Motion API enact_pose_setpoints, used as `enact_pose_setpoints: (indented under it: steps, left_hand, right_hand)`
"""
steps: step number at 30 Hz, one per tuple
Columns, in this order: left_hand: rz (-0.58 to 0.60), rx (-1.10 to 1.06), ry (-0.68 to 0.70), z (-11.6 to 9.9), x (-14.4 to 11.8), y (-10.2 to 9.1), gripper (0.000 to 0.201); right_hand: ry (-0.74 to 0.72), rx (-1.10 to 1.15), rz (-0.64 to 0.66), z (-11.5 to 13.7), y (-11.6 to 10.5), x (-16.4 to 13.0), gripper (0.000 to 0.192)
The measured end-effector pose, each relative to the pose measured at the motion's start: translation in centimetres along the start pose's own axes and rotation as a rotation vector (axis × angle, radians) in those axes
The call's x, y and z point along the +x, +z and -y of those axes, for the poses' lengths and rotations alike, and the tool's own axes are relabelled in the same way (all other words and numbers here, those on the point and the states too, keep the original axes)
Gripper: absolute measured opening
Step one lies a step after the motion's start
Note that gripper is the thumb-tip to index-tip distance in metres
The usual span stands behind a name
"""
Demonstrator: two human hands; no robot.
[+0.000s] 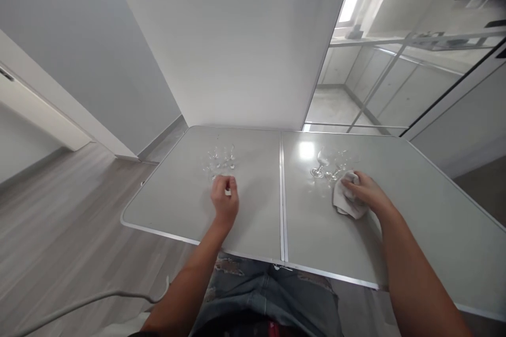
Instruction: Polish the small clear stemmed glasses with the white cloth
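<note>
My left hand point(225, 197) is closed in a pinch above the left half of the table, just in front of a cluster of small clear glasses point(232, 159). Whatever its fingers may hold is too faint to make out. A bunched white cloth point(348, 201) is gripped in my right hand point(366, 189) over the right half. Right behind the cloth stand several clear stemmed glasses, among them a rounded stemmed glass point(322, 160) at their left. Their see-through outlines blur together, and the hand and cloth partly hide some.
The light grey folding table point(253, 221) has metal edging and a metal seam point(282, 195) down its middle. A white wall panel point(237, 47) rises behind it, with a glass partition point(375, 79) at the right. A pale cable point(98, 297) runs at the lower left.
</note>
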State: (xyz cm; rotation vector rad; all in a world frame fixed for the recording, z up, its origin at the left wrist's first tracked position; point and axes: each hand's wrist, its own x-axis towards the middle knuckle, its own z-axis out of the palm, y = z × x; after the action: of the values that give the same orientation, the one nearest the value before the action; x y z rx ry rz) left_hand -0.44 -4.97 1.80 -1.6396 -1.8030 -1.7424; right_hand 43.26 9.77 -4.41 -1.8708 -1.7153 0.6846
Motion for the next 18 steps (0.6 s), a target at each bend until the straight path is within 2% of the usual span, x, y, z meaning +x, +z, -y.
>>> enact_pose_setpoints:
  steps: [2,4,6,10,14,16,18]
  left_hand:
    - [-0.127,0.088,-0.092,2.2,0.3,-1.1,0.019]
    - [-0.202,0.142,-0.185,4.3,0.9,-1.7,0.025]
    - [-0.177,0.156,-0.236,6.0,1.5,-1.8,0.036]
    - [-0.073,0.179,-0.367,7.9,2.6,-1.2,0.06]
    - [-0.035,0.122,-0.439,8.8,3.5,-0.8,0.064]
    - [-0.022,0.094,-0.442,8.8,3.8,-1.0,0.06]
    - [-0.022,0.064,-0.405,8.3,3.8,-1.5,0.055]
  right_hand:
    - [-0.015,0.045,0.054,-0.3,-0.4,0.0,0.024]
    - [-0.03,0.038,0.047,-0.2,-0.7,-0.1,0.012]
    - [-0.033,-0.029,0.006,0.0,-0.9,-0.3,0.006]
    - [-0.031,-0.261,-0.115,0.1,-1.3,-2.2,0.01]
    - [-0.007,-0.428,-0.241,0.1,-2.5,-7.3,0.009]
    - [-0.002,-0.382,-0.318,0.4,-3.3,-10.9,0.016]
    - [0.088,-0.219,-0.444,0.8,-3.8,-14.5,0.027]
